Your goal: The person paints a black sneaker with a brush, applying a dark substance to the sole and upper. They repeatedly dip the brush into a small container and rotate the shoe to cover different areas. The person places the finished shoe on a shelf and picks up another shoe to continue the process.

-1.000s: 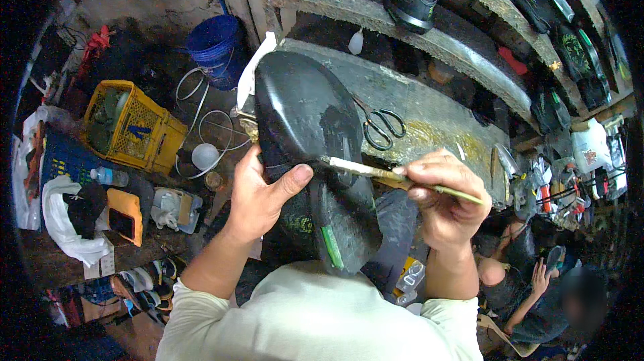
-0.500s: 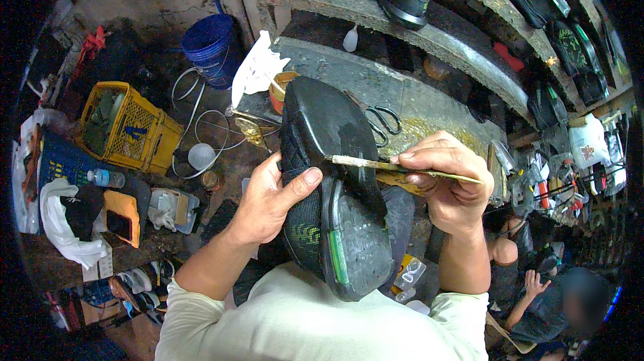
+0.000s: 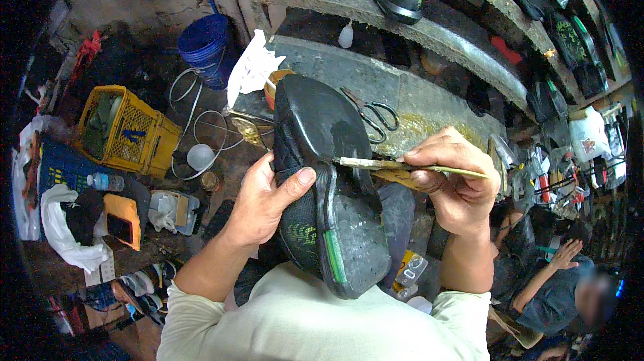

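Observation:
My left hand point(image 3: 263, 207) grips a black shoe point(image 3: 349, 240) by its side, thumb pressed on it near the middle. The shoe has a green strip on the sole edge and a raised dark sole section point(image 3: 315, 113) at its far end. My right hand point(image 3: 456, 186) pinches a thin brush point(image 3: 369, 166) held sideways, its tip at a seam beside my left thumb. Black-handled scissors point(image 3: 376, 119) lie on the grey bench point(image 3: 422, 99) behind the shoe. A white crumpled sheet point(image 3: 251, 66) and an orange container point(image 3: 274, 82) sit behind its far end.
Shelves point(image 3: 443, 39) with black shoes cross the top. A blue bucket point(image 3: 204, 49), yellow crate point(image 3: 127, 129) and white cord are left. A side table holds cloth and a phone point(image 3: 121, 227). Hanging tools point(image 3: 557, 183) and a co-worker point(image 3: 550, 300) are at right.
The shoe has shifted right and tilted, uncovering the white sheet and orange container behind it. The brush has moved slightly right with it. The co-worker's hand has shifted.

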### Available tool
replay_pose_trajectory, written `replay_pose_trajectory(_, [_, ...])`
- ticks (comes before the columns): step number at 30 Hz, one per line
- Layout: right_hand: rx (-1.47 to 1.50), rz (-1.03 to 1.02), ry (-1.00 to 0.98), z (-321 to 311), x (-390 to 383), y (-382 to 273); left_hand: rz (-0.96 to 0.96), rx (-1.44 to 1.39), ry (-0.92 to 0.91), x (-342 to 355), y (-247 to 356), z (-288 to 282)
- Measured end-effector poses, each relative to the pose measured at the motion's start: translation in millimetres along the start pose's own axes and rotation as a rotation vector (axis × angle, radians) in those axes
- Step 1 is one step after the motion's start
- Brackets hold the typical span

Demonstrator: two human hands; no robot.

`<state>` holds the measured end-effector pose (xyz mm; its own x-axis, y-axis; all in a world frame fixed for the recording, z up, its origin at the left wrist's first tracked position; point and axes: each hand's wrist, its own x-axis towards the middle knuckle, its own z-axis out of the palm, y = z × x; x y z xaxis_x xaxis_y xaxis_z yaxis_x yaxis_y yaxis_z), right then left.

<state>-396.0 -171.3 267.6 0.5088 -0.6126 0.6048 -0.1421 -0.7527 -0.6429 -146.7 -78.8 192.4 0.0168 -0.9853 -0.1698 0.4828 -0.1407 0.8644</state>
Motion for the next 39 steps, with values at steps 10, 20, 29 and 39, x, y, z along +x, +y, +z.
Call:
replay_pose_trajectory(10, [0.01, -0.029, -0.075, -2.8, 10.1, -1.8, 0.024, 0.018, -0.017, -1.1, 0.2, 2.8])
replay_pose_trajectory(20, [-0.05, -0.037, -0.12, -13.6, 13.3, -8.6, 0.045, 0.091, 0.002, -1.8, 0.3, 3.4])
replay_pose_trajectory(29, [-0.038, -0.013, -0.114, -12.0, 12.7, -8.8, 0.071, 0.117, 0.003, -5.0, 0.2, 4.7])
replay_pose_trajectory(39, [-0.064, -0.018, -0.102, -15.6, 11.9, -16.1, 0.181, 0.185, -0.004, -5.6, -0.5, 6.2])
